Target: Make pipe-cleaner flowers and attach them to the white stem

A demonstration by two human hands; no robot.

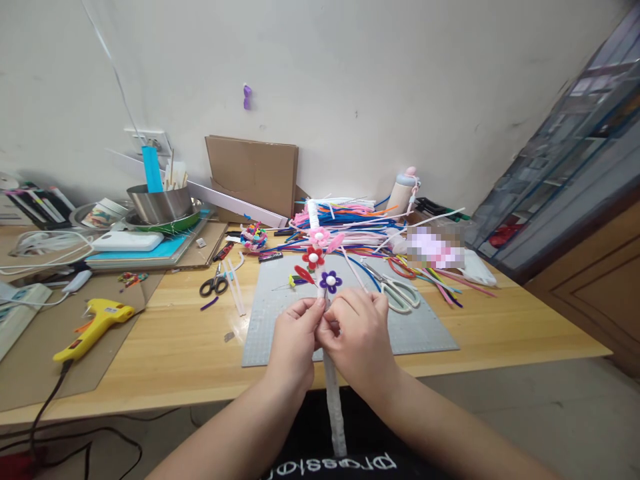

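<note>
In front of my body I hold a long white strip (pixel 334 413) roughly upright, its lower end near my shirt. Pipe-cleaner flowers run along its upper part: a pink flower (pixel 319 237), a red flower (pixel 313 258) and a purple flower (pixel 331 281), each with a pale centre. A red leaf shape (pixel 304 274) and a pink leaf shape (pixel 335 243) stick out at the sides. My left hand (pixel 295 340) is closed on the strip just below the purple flower. My right hand (pixel 363 333) pinches at the same spot; its fingertips are partly hidden.
A grey cutting mat (pixel 425 333) lies under my hands, with white-handled scissors (pixel 400 293) on it. Black scissors (pixel 214 285) and a yellow glue gun (pixel 93 327) with a cord lie to the left. Pipe cleaners (pixel 350 217) are heaped at the back, near a bottle (pixel 404 192).
</note>
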